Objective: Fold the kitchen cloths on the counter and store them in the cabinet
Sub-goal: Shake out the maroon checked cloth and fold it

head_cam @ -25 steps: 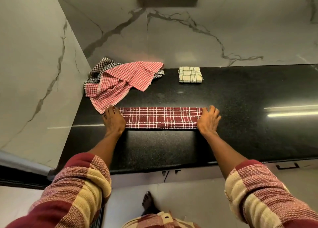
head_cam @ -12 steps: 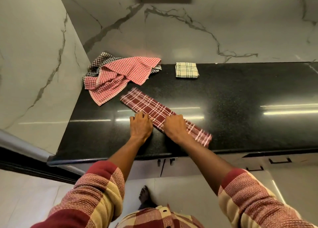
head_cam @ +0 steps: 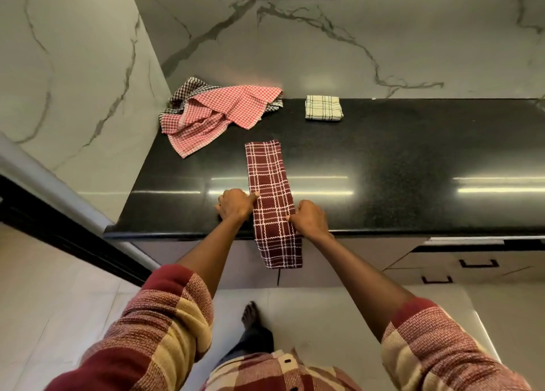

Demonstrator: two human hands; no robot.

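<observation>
Wall (head_cam: 324, 45): pale marble with dark veins is rising behind the tabletop and running down its left side.
Tabletop (head_cam: 413, 160): glossy black stone is stretching across the scene, reflecting strip lights.
Cabinet (head_cam: 477, 261): pale fronts with dark handles are showing under the tabletop at the right.
Sleeves (head_cam: 165, 325): checked red and cream cloth is covering both upper arms near the camera.
Maroon cloth (head_cam: 269, 184): folded into a long narrow strip, it is lying near to far across the tabletop, its near end hanging over the front edge.
Red checked cloth (head_cam: 215, 113): it is lying crumpled in the far left corner, sitting on top of a black checked cloth (head_cam: 188, 88).
Cream cloth (head_cam: 323, 108): folded into a small square, it is resting by the far wall, just right of the crumpled heap and well apart from the strip.
Left hand (head_cam: 234, 205): it is sitting at the strip's left edge near the front of the tabletop, fingers (head_cam: 254, 196) curled and pinching that edge.
Right hand (head_cam: 309, 218): it is sitting at the strip's right edge, fingers curled and gripping the cloth there.
Foot (head_cam: 250, 317): it is standing bare on the pale floor below.
</observation>
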